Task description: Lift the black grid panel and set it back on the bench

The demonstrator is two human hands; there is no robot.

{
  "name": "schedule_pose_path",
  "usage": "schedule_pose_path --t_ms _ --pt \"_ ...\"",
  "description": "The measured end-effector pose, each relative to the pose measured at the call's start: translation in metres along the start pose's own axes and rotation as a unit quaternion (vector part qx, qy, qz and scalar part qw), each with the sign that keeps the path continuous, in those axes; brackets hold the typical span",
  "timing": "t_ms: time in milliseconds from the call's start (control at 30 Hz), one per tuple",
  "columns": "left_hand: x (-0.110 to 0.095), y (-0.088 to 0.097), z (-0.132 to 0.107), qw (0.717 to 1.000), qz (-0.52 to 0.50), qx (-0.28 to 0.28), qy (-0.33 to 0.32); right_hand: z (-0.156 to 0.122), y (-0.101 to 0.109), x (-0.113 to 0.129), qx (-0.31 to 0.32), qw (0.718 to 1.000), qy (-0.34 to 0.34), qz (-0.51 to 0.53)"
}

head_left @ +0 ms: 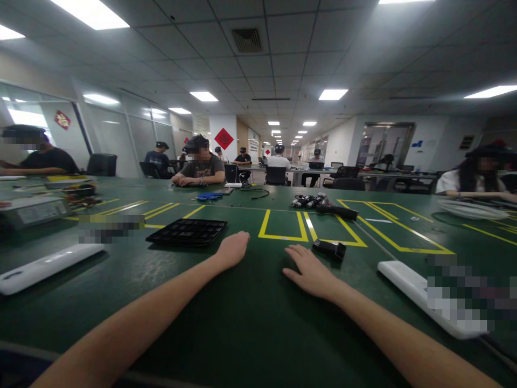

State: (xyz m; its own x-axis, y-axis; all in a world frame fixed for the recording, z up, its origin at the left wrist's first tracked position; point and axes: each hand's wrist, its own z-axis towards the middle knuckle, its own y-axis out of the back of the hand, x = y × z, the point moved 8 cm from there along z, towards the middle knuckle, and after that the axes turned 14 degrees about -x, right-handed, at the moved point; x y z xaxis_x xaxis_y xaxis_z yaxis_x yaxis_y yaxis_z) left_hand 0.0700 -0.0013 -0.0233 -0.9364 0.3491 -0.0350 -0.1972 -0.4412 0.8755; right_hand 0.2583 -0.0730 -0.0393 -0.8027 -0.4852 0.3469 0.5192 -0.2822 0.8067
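Observation:
My left hand (233,250) is over the green table, just right of a shallow black compartment tray (188,233). Its fingers are curled closed, and whatever may be inside them is hidden from me. My right hand (310,270) hovers or rests low over the table, palm down, with its thumb and fingers apart and nothing held. Close beyond its fingertips lies a short black object with a squared, flared end (329,249), whose kind I cannot tell.
Yellow tape rectangles (283,237) mark the green table (250,323). White power strips (52,265) lie on both sides. Farther back are bundled cables (309,200), a black cylinder (339,210) and a blue item (210,196). A person (202,164) sits across the table; others sit around.

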Motion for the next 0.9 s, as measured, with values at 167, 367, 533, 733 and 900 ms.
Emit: schedule_pose_path --t_ms 167,367,533,733,900 --pt "-0.003 -0.007 -0.002 0.997 -0.059 -0.019 0.041 -0.012 -0.013 0.013 0.041 0.998 0.037 0.035" --pt "0.034 0.001 -0.001 0.977 -0.076 -0.071 0.186 -0.008 -0.006 0.01 0.019 0.997 0.066 0.029" --pt "0.011 -0.012 -0.001 0.996 0.029 0.006 0.081 0.011 0.024 -0.019 -0.109 0.985 0.064 -0.121" --pt "0.005 -0.021 0.001 0.998 0.052 0.021 0.017 0.01 0.038 -0.116 -0.08 0.963 -0.092 -0.241" --pt "0.041 -0.013 0.006 0.942 -0.239 -0.032 0.235 0.004 0.03 -0.135 -0.025 0.972 -0.139 -0.187"
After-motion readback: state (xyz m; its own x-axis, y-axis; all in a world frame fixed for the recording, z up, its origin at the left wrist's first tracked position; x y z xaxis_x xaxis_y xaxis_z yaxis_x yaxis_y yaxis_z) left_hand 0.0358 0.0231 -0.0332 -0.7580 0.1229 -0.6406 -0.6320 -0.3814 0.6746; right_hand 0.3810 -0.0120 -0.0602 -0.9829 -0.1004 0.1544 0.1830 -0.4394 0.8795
